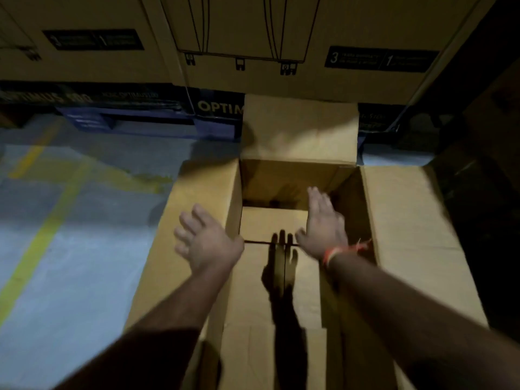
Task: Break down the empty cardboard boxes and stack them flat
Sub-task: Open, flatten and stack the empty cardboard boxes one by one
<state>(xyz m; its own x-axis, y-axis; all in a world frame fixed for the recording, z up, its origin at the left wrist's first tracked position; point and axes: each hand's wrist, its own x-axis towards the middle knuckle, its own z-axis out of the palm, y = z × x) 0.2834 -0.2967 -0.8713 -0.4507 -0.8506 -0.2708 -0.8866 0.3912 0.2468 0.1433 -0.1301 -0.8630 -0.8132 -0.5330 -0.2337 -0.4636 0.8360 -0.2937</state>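
A large brown cardboard box (408, 235) stands open on the floor in front of me, its four top flaps spread outward. Inside, the bottom flaps show a seam across the middle. My left hand (206, 242) hovers over the box's left wall and flap with fingers spread, holding nothing. My right hand (323, 222), with an orange thread at the wrist, reaches down into the box with straight fingers; I cannot tell whether it touches the right wall. Both hands are slightly blurred.
Tall printed cardboard cartons (239, 38) stand on dark pallets along the back. Grey concrete floor (84, 220) with yellow painted lines lies to the left. The right side is dark.
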